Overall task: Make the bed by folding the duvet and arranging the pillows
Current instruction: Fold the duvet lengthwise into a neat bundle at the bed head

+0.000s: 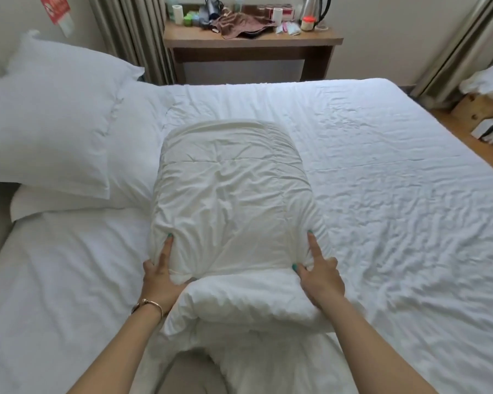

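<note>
White cotton covers nearly everything in view. The duvet (231, 200) lies folded into a thick, narrow bundle on the near-middle of the bed (396, 172), its near end doubled over into a plump roll. The left hand (160, 275) grips the near-left corner of the top layer, thumb hooked under the fold and a finger stretched along the cloth. The right hand (319, 275) pinches the near-right corner the same way, thumb tucked into the fabric, forefinger pointing up the edge. Both hands hold the duvet and nothing else.

Judging by this, the folding is well advanced: the duvet is already down to a compact stack, and perhaps one more fold or a squaring-up is left. Left of the duvet, two pillows (52, 123) sit stacked at the head of the bed, the upper one tilted and crooked, so arranging them looks not yet done. Right of the duvet the sheet is bare but wrinkled.

Beyond the duvet, past the far edge of the bed, a wooden surface (254, 42) carries a kettle (315, 8), a brown cloth (239, 24) and small bottles and jars. Curtains (125, 35) hang to either side of it, and boxes (484, 109) stand on the wooden floor to the far right.
</note>
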The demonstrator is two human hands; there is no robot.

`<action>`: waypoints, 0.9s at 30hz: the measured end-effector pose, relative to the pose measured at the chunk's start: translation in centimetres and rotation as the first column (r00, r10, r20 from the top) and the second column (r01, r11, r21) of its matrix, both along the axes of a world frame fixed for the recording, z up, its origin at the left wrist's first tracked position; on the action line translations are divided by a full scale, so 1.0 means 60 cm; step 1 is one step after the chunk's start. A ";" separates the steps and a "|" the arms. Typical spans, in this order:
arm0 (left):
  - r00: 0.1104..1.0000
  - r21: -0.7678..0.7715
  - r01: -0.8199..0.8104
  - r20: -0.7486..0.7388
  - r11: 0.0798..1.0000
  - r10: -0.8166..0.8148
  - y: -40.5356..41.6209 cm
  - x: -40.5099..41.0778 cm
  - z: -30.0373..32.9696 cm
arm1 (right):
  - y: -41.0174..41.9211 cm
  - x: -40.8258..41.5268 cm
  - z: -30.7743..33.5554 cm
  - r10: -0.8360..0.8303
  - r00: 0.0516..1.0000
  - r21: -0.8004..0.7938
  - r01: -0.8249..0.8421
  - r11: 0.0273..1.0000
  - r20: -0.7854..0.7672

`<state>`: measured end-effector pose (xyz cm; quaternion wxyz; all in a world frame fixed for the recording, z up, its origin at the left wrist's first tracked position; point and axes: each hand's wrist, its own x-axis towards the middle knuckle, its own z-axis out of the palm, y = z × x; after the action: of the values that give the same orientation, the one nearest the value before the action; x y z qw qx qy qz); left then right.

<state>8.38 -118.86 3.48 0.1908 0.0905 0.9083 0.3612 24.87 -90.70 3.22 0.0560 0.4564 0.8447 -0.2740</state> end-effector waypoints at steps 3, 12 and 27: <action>0.999 -0.030 -0.045 -0.023 0.999 0.044 -0.020 0.100 0.012 | -0.014 0.089 -0.009 -0.007 0.999 -0.065 0.005 0.998 -0.031; 0.994 -0.034 -0.112 -0.022 0.993 0.111 -0.035 0.175 0.011 | -0.009 0.151 -0.025 0.026 0.995 -0.101 -0.037 0.994 -0.101; 0.988 0.041 -0.154 -0.002 0.987 0.154 -0.166 0.441 0.001 | -0.126 0.383 -0.018 0.052 0.994 -0.027 -0.055 0.998 -0.100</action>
<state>34.84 -128.83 3.53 0.1581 0.0250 0.9054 0.3932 47.85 -98.28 2.15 0.0279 0.4184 0.8542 -0.3074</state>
